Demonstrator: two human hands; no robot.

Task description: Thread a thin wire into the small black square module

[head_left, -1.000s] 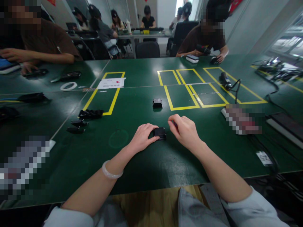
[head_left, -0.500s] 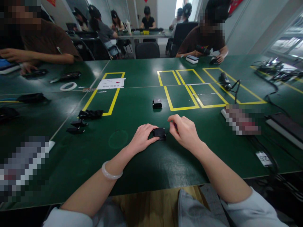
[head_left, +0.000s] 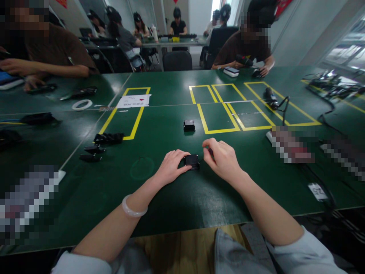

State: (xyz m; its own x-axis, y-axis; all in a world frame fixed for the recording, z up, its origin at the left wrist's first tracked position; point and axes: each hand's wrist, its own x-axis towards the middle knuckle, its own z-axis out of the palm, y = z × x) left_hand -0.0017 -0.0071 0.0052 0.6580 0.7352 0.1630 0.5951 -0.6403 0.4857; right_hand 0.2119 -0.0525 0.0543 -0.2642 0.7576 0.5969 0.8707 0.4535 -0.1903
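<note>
A small black box-shaped part (head_left: pixel 192 161) with bright pins at its corners lies on the green table. My left hand (head_left: pixel 171 164) grips its left side between thumb and fingers. Just to the right of it, apart from the part, my right hand (head_left: pixel 221 158) is curled in a pinch. Something small and dark shows between those fingers, too hidden to name. Beyond both hands stands a similar black part (head_left: pixel 189 125), touched by neither hand.
Yellow tape frames (head_left: pixel 222 131) mark the green table (head_left: pixel 171 198). Left are several black parts (head_left: pixel 110 138), a paper sheet (head_left: pixel 134 101) and a white tape roll (head_left: pixel 82 105). A black screwdriver-like tool (head_left: pixel 271 98) and cables (head_left: pixel 332 85) lie right. Co-workers sit across.
My hands and the black part between them have hardly moved. At the far left a co-worker's hand shifts slightly.
</note>
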